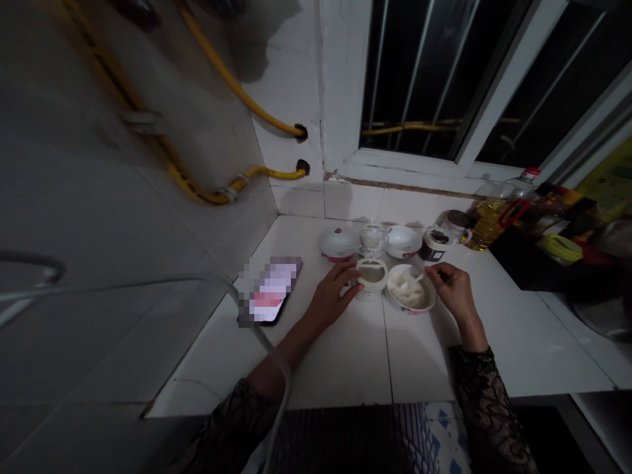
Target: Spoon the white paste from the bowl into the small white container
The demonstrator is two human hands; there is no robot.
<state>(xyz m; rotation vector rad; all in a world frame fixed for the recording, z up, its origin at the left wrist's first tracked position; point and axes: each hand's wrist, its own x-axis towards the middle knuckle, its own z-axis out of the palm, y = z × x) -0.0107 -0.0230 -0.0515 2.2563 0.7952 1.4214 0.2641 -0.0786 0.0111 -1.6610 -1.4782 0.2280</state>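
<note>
White spoon (413, 281) slants rightward from a bowl (413, 310) toward the desk's (340, 355) far edge, your right fingers (441, 270) pinching it; your left fingers (346, 272) spread wide against a canister (372, 275); a jar (434, 246) stands beyond.

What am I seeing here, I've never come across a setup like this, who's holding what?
There's no machine, just a person's two bare hands. This single picture comes from a camera worn on their head, looking forward and down. The left hand touches a small pale container. The right hand pinches what looks like a white spoon, dipped into a bowl of whitish contents. A phone also lies on the tiled counter.
</note>
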